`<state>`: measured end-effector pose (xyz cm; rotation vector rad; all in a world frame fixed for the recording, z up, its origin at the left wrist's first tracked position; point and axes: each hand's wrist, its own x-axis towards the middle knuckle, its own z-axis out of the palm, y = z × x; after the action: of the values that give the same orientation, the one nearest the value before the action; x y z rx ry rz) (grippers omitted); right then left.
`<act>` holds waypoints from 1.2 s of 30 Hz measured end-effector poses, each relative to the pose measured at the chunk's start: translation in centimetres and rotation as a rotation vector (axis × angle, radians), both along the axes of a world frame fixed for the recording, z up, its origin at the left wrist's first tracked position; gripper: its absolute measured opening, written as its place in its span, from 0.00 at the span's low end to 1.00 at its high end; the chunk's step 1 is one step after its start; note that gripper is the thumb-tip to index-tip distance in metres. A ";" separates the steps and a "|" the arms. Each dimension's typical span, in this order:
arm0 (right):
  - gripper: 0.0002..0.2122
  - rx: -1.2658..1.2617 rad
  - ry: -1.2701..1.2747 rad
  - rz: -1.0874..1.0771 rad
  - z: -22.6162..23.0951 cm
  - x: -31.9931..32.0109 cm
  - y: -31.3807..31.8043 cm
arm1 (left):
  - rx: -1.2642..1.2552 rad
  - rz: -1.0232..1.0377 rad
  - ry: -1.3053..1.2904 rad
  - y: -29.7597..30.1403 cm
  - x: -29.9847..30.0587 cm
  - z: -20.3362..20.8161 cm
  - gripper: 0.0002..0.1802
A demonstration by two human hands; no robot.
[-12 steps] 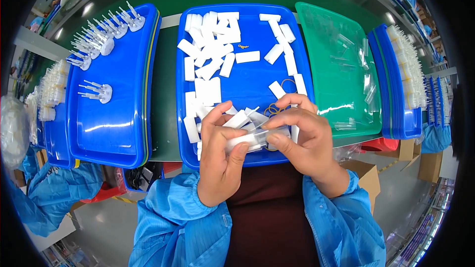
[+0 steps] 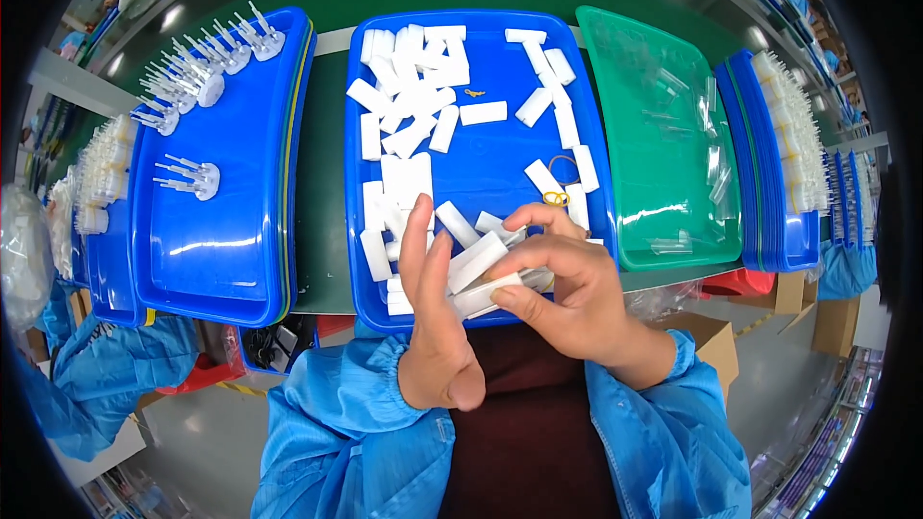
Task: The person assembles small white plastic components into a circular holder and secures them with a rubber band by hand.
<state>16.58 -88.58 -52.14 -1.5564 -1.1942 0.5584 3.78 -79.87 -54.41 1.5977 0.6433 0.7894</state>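
Observation:
My right hand (image 2: 567,284) pinches a white rectangular block (image 2: 476,300) between thumb and fingers, over the near edge of the blue tray (image 2: 481,168). My left hand (image 2: 437,322) is open beside it, fingers pointing up and thumb spread toward me. The block's left end lies close to the left palm; whether they touch I cannot tell. Just behind it is another white block (image 2: 477,261), partly covered by my right fingers. More white blocks (image 2: 409,178) lie loose along the tray's left side. A yellow rubber band (image 2: 556,199) shows just beyond my right fingers.
At left, a blue tray (image 2: 212,264) carries white discs with upright prongs (image 2: 197,178). A green tray (image 2: 639,173) at right contains clear plastic sleeves (image 2: 716,173). Stacked blue trays with white pronged parts (image 2: 784,125) stand farther right. A blue sleeve (image 2: 144,365) shows at lower left.
My left hand has let go and opened, its thumb swinging down toward me. The clear sleeve seen between both hands no longer shows; the right hand alone holds a block.

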 end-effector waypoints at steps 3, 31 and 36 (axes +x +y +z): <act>0.09 0.043 0.018 0.080 0.4 -0.1 0.0 | 0.425 -0.138 -0.290 0.9 -0.3 -1.1 0.61; 0.12 -0.312 -0.964 -0.926 0.4 16.3 -9.8 | -0.317 -0.500 -0.146 2.0 -0.4 0.9 0.12; 0.13 -0.669 -1.050 -0.839 -0.4 18.1 -9.7 | -0.311 -0.456 -0.163 1.8 -0.6 0.9 0.12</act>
<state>34.68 -98.27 -52.57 -2.8748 -0.9078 -0.5756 3.18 -78.04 -53.50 1.3089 0.2510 0.4478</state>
